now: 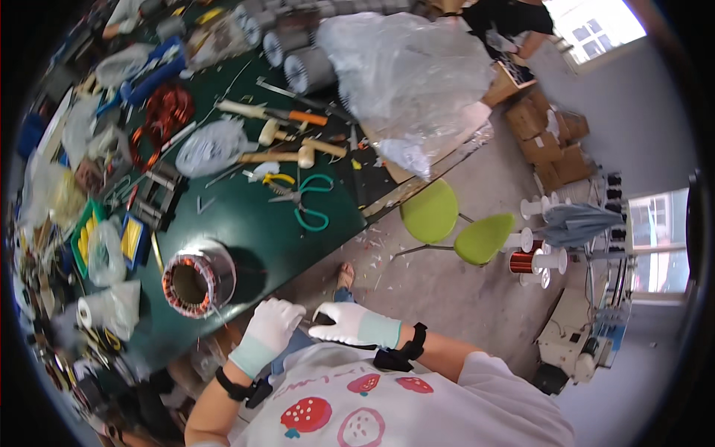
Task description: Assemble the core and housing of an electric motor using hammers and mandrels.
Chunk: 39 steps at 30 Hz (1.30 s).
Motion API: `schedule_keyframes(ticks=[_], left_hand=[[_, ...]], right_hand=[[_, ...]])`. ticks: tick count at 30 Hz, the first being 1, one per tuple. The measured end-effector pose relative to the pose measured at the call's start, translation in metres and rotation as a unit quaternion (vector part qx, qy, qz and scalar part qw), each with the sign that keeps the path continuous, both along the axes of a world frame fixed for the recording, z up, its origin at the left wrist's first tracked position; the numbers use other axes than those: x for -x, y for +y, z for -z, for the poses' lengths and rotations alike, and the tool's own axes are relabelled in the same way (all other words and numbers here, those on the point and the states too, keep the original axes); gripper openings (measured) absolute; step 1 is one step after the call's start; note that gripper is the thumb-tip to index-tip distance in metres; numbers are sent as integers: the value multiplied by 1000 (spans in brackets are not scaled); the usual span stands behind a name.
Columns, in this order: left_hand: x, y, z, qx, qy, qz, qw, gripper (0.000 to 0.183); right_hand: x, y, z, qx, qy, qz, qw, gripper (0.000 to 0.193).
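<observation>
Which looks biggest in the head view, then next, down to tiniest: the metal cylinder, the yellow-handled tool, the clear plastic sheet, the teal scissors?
1. Clear plastic sheet
2. Metal cylinder
3. Teal scissors
4. Yellow-handled tool

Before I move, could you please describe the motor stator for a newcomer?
On the green tabletop, near the edge by the left hand, stands the motor stator, a silvery cylinder. Unlike the neighbouring blue tray, it shows orange windings ringing a hollow.

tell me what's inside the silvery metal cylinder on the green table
The silvery metal cylinder shows a ring of reddish-orange windings around a dark, round opening. The windings cover what lies behind them, and shadow hides the opening's depths.
</observation>
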<state>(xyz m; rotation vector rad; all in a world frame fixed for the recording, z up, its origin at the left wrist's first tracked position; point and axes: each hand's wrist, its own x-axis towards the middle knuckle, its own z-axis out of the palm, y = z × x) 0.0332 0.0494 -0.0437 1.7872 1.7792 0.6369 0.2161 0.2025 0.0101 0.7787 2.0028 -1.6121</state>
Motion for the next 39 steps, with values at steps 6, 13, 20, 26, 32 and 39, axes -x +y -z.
schedule_keyframes(ticks=[6,13,20,26,32,39], left_hand=[[4,3,-6,4,75,55,996,13],[13,-5,-14,5,22,27,999,28],[12,-19,1,-47,-152,-52,986,18],[10,-21,1,-58,-109,-49,991,11],[6,-28,6,-71,-91,-75,990,11],[-8,-24,2,-78,-90,-85,989,12]], right_hand=[[8,5,-4,-2,-1,-41,999,66],[17,-11,29,89,142,21,986,35],[25,-15,4,225,-38,141,963,20],[-8,16,-14,296,-83,149,940,25],[21,-8,-11,303,-47,140,942,29],[8,-15,-1,353,-81,230,903,37]])
